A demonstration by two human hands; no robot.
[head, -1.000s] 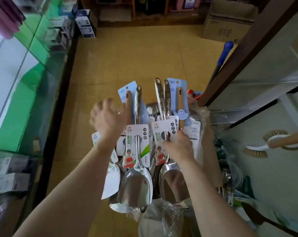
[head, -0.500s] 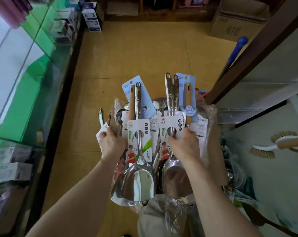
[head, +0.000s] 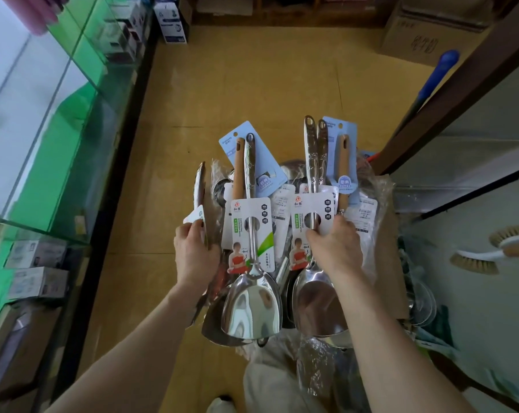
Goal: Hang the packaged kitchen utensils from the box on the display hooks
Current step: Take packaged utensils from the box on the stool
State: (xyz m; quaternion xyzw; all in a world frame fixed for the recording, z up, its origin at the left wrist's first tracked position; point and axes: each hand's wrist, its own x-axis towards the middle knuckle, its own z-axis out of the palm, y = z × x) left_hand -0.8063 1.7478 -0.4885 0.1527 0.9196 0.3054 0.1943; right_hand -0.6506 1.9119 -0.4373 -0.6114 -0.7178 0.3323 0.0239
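A bundle of packaged steel scoops stands upright in front of me. My left hand (head: 194,254) grips a utensil with a white card tag (head: 199,201) at the left of the bundle. Beside it is a steel scoop (head: 252,305) with a white and green card. My right hand (head: 334,248) holds the card of a second steel scoop (head: 315,305) at its handle. Behind them stick up two wooden-handled utensils on blue cards (head: 261,165) (head: 343,162). The cardboard box (head: 386,257) with clear plastic wrap holds the bundle from the right. No display hook is in view.
A glass display case (head: 43,138) with green shelves and small boxes runs along the left. A dark wooden frame (head: 461,84) and a blue-handled pole (head: 431,81) stand at right. A brush (head: 497,248) hangs at the far right. Cardboard cartons (head: 425,31) sit on the yellow floor beyond.
My left hand came down from the wooden handle at the bundle's top and took hold of the tagged utensil at the left. My right hand stayed on the second scoop's card.
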